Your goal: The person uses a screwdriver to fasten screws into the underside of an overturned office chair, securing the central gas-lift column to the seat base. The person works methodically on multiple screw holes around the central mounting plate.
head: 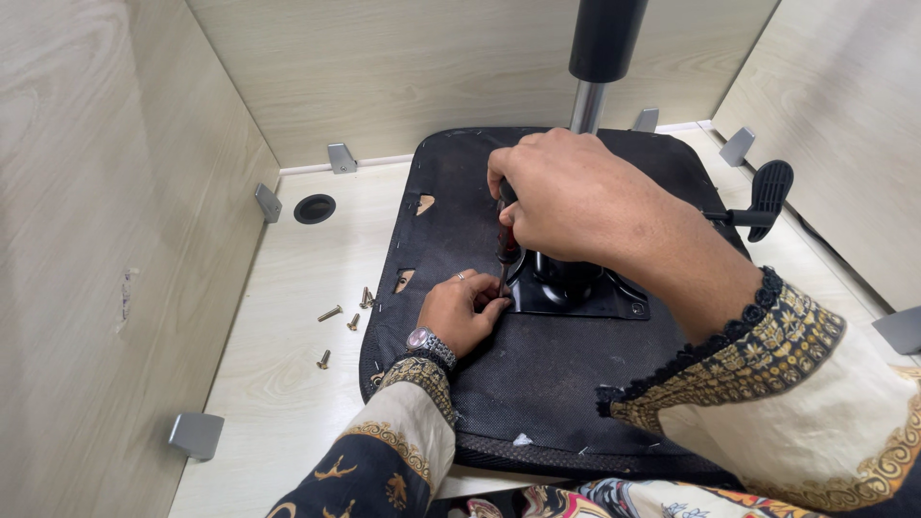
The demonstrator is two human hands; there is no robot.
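An upturned black chair seat [451, 182] lies on a pale wooden desk [288, 384]. A black metal mounting plate [585, 295] is on its underside, with a gas-lift column [597, 67] rising from it. My right hand [566, 197] grips the dark red and black handle of a screwdriver [506, 245] that stands upright at the plate's left corner. My left hand [462, 309], with a ring and a wristwatch, rests on the seat fabric and pinches around the screwdriver's tip at the plate's corner. The screw itself is hidden by my fingers.
Several loose brass screws [347, 317] lie on the desk left of the seat. A black lever with a paddle handle [767, 192] sticks out at the right. Wooden partition walls with grey metal brackets [197, 434] enclose the desk, and a round cable hole [315, 208] is at the back left.
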